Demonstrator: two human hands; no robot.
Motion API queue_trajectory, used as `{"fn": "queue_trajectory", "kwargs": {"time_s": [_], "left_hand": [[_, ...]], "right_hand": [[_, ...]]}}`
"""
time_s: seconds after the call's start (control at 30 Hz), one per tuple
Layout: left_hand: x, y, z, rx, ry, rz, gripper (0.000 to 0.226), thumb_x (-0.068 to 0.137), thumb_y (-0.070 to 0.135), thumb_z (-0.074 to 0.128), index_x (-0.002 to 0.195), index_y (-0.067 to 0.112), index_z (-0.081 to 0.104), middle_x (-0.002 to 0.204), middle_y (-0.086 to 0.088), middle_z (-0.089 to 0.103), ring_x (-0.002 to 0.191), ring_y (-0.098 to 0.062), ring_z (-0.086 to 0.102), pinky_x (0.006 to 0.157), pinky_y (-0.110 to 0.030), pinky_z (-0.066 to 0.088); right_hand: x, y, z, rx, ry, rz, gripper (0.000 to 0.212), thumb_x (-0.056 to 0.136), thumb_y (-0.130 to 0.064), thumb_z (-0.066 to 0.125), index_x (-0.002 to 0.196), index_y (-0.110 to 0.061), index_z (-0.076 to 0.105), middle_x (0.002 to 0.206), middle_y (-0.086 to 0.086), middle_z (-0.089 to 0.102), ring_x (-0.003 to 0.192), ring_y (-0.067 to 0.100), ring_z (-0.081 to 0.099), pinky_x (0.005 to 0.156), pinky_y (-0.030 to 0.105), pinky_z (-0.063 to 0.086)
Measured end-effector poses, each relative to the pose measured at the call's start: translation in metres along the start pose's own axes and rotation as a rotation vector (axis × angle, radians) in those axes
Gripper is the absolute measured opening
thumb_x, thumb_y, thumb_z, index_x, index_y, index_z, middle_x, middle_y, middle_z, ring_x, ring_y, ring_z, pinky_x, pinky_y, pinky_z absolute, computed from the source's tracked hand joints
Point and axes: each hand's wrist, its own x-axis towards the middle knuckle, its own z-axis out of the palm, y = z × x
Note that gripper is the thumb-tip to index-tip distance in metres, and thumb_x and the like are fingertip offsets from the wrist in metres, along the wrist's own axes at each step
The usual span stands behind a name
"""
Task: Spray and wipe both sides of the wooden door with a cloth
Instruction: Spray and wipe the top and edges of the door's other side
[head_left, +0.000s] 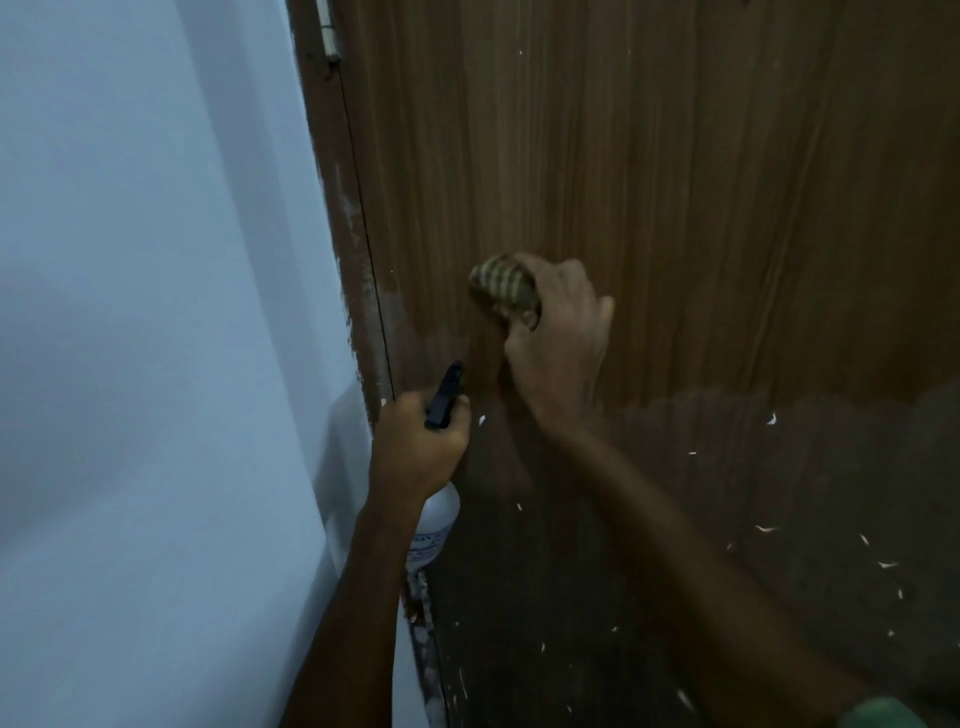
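The brown wooden door (675, 182) fills the right and centre of the head view, flecked with white paint marks lower down. My right hand (563, 353) grips a bunched striped cloth (504, 291) and holds it against the door at mid height. Below and to the left, my left hand (421, 441) grips the neck of a white spray bottle (439, 525). Its black nozzle (445, 395) points up toward the door, close to the hinge edge.
A pale blue-white wall (156, 312) takes up the left half. The door frame edge (358, 249) runs down between wall and door, with a metal hinge (330, 31) at the top. The lower part of the door lies in shadow.
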Motion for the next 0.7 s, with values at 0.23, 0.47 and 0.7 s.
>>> {"fn": "queue_trajectory", "kwargs": {"time_s": [0.23, 0.47, 0.7], "left_hand": [[-0.01, -0.014, -0.004, 0.021, 0.014, -0.167, 0.039, 0.094, 0.026, 0.073, 0.06, 0.013, 0.058, 0.051, -0.006, 0.052, 0.049, -0.021, 0.05, 0.055, -0.035, 0.04], [-0.005, -0.012, -0.015, -0.036, 0.157, -0.077, 0.046, 0.097, 0.023, 0.072, 0.056, 0.026, 0.05, 0.048, 0.009, 0.051, 0.047, -0.016, 0.051, 0.052, -0.031, 0.04], [0.0, -0.014, -0.021, -0.067, 0.248, -0.043, 0.042, 0.098, 0.021, 0.071, 0.059, 0.022, 0.053, 0.05, 0.002, 0.054, 0.049, -0.02, 0.057, 0.049, -0.031, 0.042]], "right_hand": [[-0.019, -0.005, 0.022, -0.079, 0.0, -0.154, 0.041, 0.088, -0.011, 0.065, 0.128, -0.013, 0.065, 0.116, 0.012, 0.059, 0.095, 0.023, 0.052, 0.079, 0.037, 0.045], [-0.056, -0.017, 0.038, -0.061, -0.246, -0.311, 0.043, 0.095, -0.034, 0.048, 0.129, -0.017, 0.065, 0.121, 0.011, 0.058, 0.098, 0.025, 0.054, 0.082, 0.039, 0.041], [-0.06, -0.027, 0.063, -0.135, -0.212, -0.353, 0.043, 0.091, -0.032, 0.066, 0.132, -0.021, 0.062, 0.125, 0.011, 0.056, 0.102, 0.026, 0.05, 0.084, 0.039, 0.039]]}}
